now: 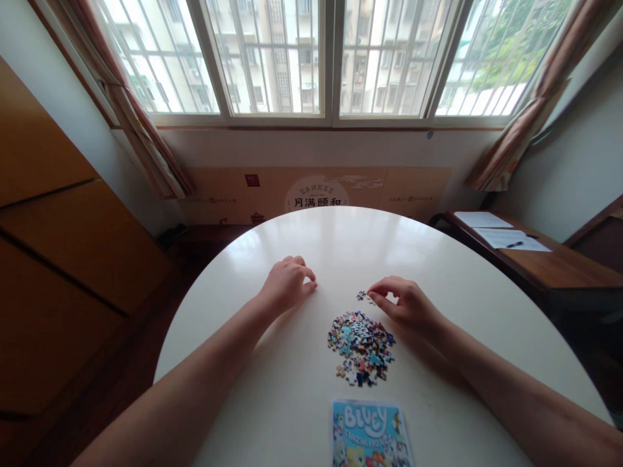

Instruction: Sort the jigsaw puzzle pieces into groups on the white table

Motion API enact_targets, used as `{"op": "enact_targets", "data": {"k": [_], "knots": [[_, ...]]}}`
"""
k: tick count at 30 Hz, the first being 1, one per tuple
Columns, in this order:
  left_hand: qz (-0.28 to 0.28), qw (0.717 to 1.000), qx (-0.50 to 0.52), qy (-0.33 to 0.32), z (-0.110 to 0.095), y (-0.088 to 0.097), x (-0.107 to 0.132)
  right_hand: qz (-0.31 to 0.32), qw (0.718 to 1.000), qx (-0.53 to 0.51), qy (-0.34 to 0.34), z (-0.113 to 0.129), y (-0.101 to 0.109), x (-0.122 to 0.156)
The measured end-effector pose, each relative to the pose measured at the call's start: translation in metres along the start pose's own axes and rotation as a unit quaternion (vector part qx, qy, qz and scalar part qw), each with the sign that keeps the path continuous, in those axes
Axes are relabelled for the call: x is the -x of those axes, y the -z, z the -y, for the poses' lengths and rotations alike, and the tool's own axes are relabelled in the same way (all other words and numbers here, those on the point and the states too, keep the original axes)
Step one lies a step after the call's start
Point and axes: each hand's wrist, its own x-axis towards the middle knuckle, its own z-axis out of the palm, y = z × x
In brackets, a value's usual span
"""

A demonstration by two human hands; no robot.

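Observation:
My left hand (289, 282) rests on the white round table, left of the puzzle pieces, with its fingers curled and thumb and forefinger tips close together. Whatever they may hold is too small to make out. Beyond the heap, my right hand (406, 299) pinches a jigsaw puzzle piece (371, 299) low over the tabletop. Right beside its fingertips lie a few loose puzzle pieces (361, 295). A heap of mixed puzzle pieces (363, 347), many of them blue, sits between my forearms. Nearer to me lies a blue picture card (372, 431) lettered "BLUEY", cut off by the frame's bottom edge.
The white table (233, 415) has a curved far edge. Papers (511, 239) with a dark pen lie on a wooden desk (579, 269) at the right. A wooden cabinet (53, 259) stands at the left. Behind are a printed cardboard panel (403, 188) and barred windows.

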Motion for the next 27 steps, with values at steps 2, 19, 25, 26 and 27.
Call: {"op": "enact_targets", "data": {"k": [2,19,25,26,27], "knots": [[0.019,1.000,0.007,0.018,-0.001,-0.001,-0.001,0.003,1.000,0.000,0.002,0.000,0.000,-0.001],[-0.092,0.980,-0.100,0.146,0.044,0.012,0.000,-0.005,1.000,0.001,-0.014,0.003,0.005,0.001],[0.022,0.980,-0.111,0.161,0.036,-0.002,0.002,-0.006,1.000,0.002,0.006,0.001,0.002,0.001],[0.024,0.980,-0.107,0.163,0.037,-0.004,0.002,-0.004,1.000,0.002,0.008,0.002,0.002,0.001],[0.023,0.981,-0.103,0.164,0.039,-0.005,0.001,-0.003,1.000,0.003,0.008,0.002,0.002,0.001]]}}
